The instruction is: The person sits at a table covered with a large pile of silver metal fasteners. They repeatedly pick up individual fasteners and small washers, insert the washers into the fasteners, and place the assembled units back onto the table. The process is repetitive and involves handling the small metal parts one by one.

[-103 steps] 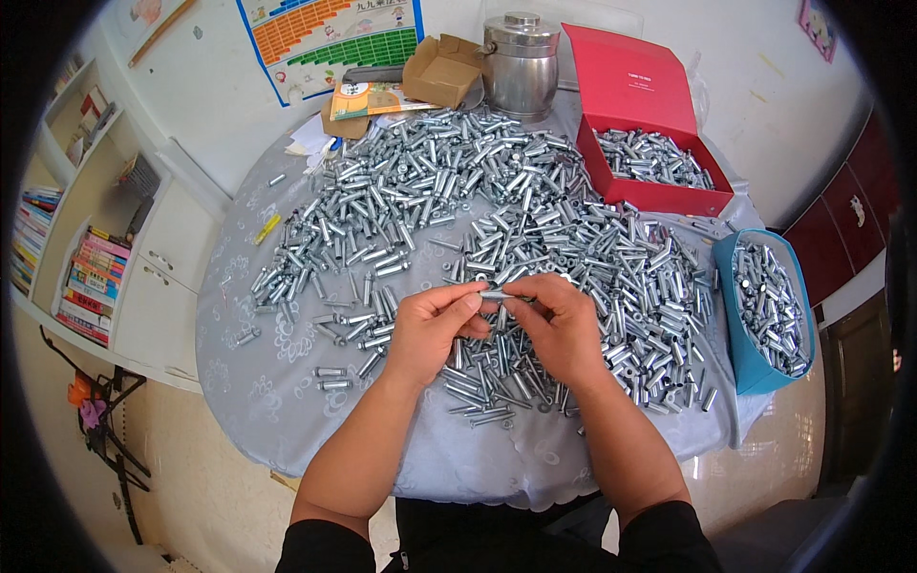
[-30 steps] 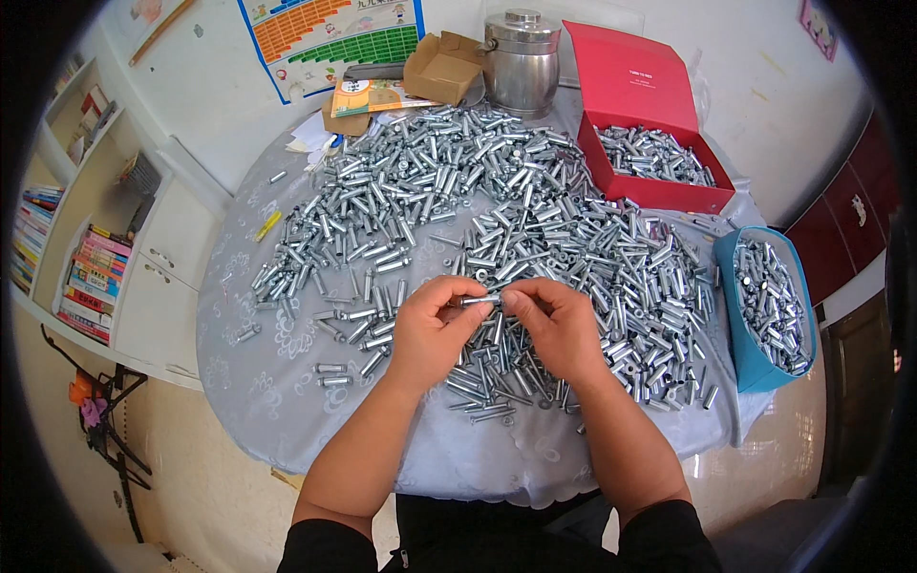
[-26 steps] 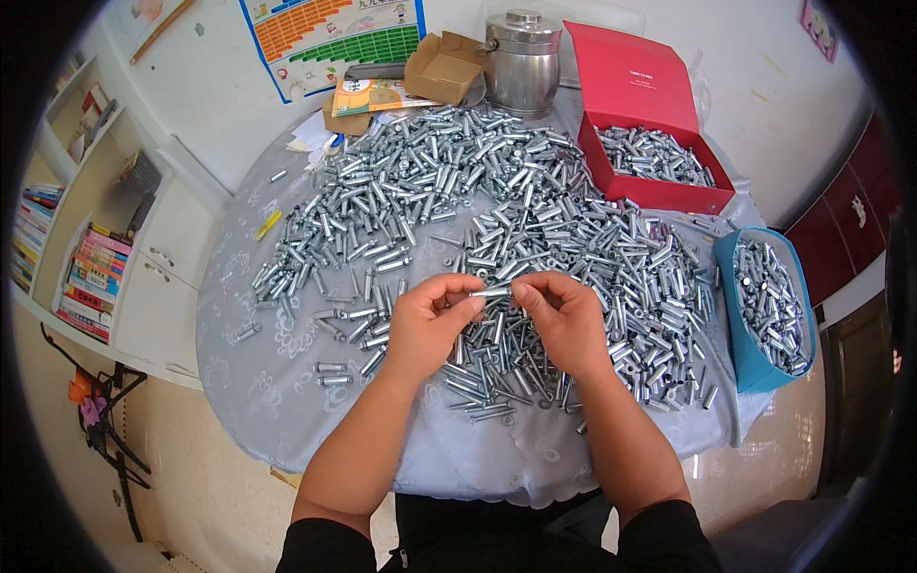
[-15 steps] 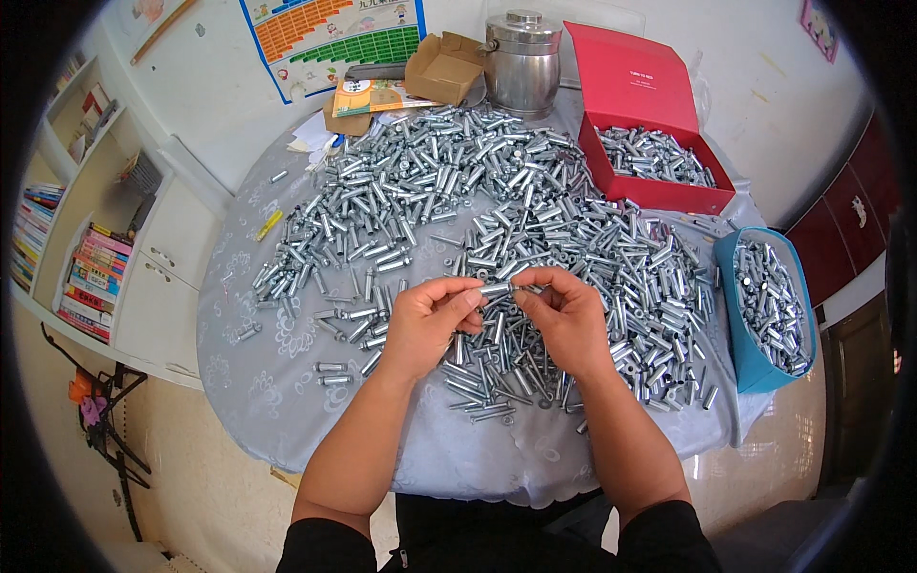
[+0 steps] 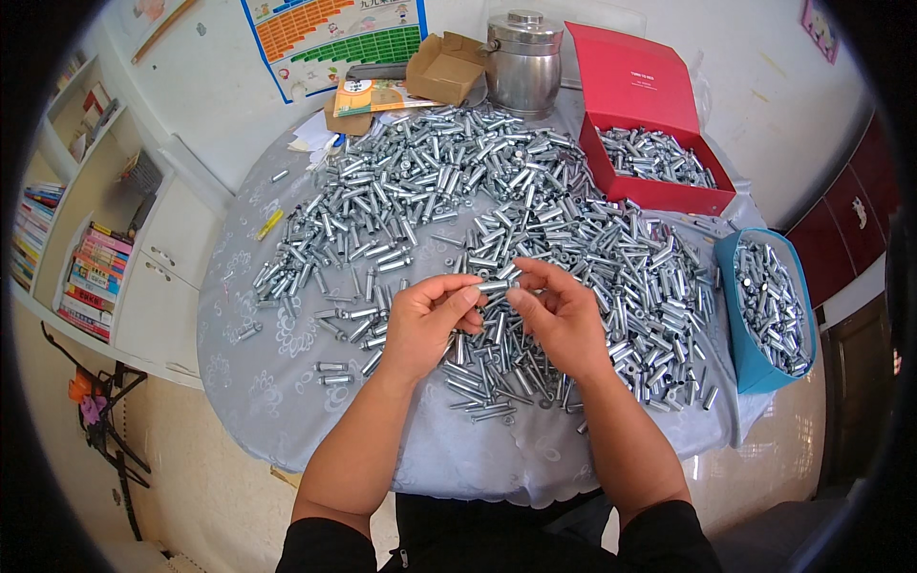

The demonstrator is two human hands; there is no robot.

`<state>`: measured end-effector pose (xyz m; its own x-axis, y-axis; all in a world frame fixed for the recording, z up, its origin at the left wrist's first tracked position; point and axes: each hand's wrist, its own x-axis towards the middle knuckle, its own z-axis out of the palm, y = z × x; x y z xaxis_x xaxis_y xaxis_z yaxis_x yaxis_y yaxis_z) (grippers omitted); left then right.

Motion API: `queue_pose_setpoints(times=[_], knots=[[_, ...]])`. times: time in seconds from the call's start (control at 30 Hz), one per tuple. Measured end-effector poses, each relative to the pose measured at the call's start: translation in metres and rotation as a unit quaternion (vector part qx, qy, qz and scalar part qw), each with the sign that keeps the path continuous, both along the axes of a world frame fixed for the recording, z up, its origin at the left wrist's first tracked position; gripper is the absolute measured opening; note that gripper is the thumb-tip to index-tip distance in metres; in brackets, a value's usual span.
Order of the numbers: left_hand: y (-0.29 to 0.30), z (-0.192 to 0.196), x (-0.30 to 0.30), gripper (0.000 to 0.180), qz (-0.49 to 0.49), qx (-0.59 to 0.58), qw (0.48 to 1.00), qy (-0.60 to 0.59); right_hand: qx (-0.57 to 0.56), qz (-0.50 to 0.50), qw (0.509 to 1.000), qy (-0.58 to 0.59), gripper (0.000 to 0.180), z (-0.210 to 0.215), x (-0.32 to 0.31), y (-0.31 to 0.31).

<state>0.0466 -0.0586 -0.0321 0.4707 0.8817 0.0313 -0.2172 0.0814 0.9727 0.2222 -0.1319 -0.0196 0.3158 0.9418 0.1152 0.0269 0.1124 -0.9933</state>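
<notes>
Silvery metal fastener [image 5: 495, 286]: cylindrical, surface shiny; pinched at its nine o'clock end, long axis nearly crosswise, opposite end toward three o'clock.

Bolts [image 5: 573, 229] were silver. Tablecloth [image 5: 253, 382] was pale grey with flower swirls. Box [image 5: 659, 197] was red, tub [image 5: 755, 374] blue, pot [image 5: 523, 72] silver, carton [image 5: 445, 69] brown. Poster [image 5: 339, 43] had orange and green grids, blue border. Sleeves [image 5: 327, 548] were black.

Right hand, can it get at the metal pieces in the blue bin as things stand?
Likely yes: nothing covers the metal pieces in the open-topped blue bin, and only low, loose parts lie between it and the right hand.
</notes>
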Motion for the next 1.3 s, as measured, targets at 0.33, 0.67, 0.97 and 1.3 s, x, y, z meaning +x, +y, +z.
queue_pose_setpoints(times=[0.33, 0.67, 0.97, 1.3], knots=[[0.000, 0.000, 0.000, 0.023, -0.005, -0.010, 1.000, 0.005, -0.050, 0.021, 0.999, 0.006, 0.021, 0.002, 0.001, 0.000], [-0.001, 0.000, 0.001, 0.023, -0.007, -0.014, 1.000, 0.001, -0.045, 0.015, 0.999, -0.004, 0.018, 0.000, 0.001, 0.000], [-0.002, 0.000, 0.002, 0.022, -0.007, -0.020, 1.000, -0.005, -0.052, 0.021, 0.998, 0.006, 0.019, 0.001, 0.002, 0.000], [-0.001, 0.001, 0.000, 0.023, -0.008, -0.024, 1.000, -0.006, -0.107, 0.044, 0.993, -0.004, 0.018, 0.005, 0.004, 0.000]])
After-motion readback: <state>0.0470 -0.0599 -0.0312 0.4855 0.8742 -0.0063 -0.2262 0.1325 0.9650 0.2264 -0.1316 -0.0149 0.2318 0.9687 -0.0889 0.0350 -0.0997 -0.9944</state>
